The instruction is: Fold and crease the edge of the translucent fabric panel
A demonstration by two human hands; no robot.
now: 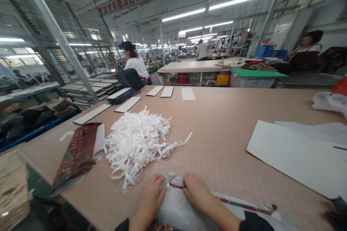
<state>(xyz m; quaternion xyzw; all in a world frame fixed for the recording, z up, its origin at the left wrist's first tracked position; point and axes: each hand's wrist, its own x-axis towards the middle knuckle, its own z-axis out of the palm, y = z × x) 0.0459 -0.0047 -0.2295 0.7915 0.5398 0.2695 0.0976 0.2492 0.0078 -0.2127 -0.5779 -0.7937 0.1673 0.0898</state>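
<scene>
My left hand [149, 200] and my right hand [196, 192] sit close together at the near edge of the table, both gripping a folded fabric piece [176, 209] with a white lining and a thin red patterned edge. Its far end runs off to the lower right. Just beyond my hands lies a loose heap of white strips [138, 144]. A dark red patterned fabric piece [77, 155] with white lining lies to the left of the heap. A large white sheet [295, 155] rests to the right on the tan gridded table [217, 133].
Several white-faced panels [127, 104] lie in a row along the far table, with stacked panels [89, 90] and a black fabric piece [129, 78] behind them. A co-worker [135, 63] stands beyond the table's far corner. White plastic [329, 101] lies at the right edge. A cardboard box [12, 187] stands at lower left.
</scene>
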